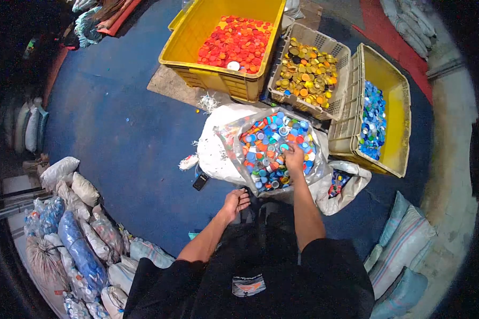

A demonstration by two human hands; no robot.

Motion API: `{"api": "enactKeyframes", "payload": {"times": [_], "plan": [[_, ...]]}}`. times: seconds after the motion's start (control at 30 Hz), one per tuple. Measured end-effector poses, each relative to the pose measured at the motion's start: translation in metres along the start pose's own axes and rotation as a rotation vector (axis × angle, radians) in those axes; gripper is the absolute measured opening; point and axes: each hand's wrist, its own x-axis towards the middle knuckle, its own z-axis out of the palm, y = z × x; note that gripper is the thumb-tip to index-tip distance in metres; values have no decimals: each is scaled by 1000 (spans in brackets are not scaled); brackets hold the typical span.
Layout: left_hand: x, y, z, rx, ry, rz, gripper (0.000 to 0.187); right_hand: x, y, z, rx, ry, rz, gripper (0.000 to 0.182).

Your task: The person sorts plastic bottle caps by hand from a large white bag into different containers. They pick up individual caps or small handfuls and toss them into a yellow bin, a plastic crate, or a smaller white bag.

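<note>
An open clear plastic bag point(228, 139) full of mixed-colour bottle caps point(261, 154) rests on white sacking in front of me. Over the right part of these caps is my right hand point(294, 158), its fingers closed at a light blue cap point(285, 148). My left hand point(237, 202) is near the bag's lower left edge, palm partly up and fingers curled; whether something lies in it is too small to tell. Beyond the bag stand a yellow crate point(213, 72) of red caps, a grey crate point(339, 58) of yellow caps and a yellow crate point(399, 117) of blue caps.
A black phone-like device point(200, 182) lies on the blue floor point(127, 159) left of the bag. A smaller white sack point(356, 194) with dark contents sits right of it. Filled sacks point(80, 266) are piled at lower left, and others point(404, 239) lie at lower right.
</note>
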Motion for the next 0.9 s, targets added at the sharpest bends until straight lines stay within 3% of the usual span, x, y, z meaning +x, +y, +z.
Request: {"api": "enactKeyframes", "payload": {"times": [0.3, 0.37, 0.43, 0.5, 0.53, 0.63, 0.7, 0.77, 0.87, 0.9], "plan": [[13, 23, 54, 145, -55, 161, 12, -44, 4, -40, 512, -206, 214, 38], [22, 25, 63, 228, -33, 197, 11, -56, 4, -50, 582, -199, 189, 30], [28, 27, 73, 229, -37, 238, 13, -62, -9, -56, 973, -41, 557, 24], [35, 31, 81, 243, -46, 260, 16, -68, -10, -63, 1078, -17, 589, 22], [44, 31, 83, 313, -25, 382, 16, -72, -7, -66, 1131, -5, 607, 23], [62, 35, 94, 614, 125, 757, 19, -81, -3, -83, 1078, -256, 617, 29], [74, 48, 99, 813, 188, 834, 21, -88, -3, -92, 1004, -413, 581, 25], [72, 66, 119, 1025, 271, 975, 23, -98, -14, -95, 929, -353, 555, 23], [93, 81, 130, 1132, 233, 1183, 21, -106, -5, -103, 840, -269, 536, 17], [98, 88, 138, 1248, 260, 1094, 22, -108, -4, -105, 816, -240, 551, 16]]}}
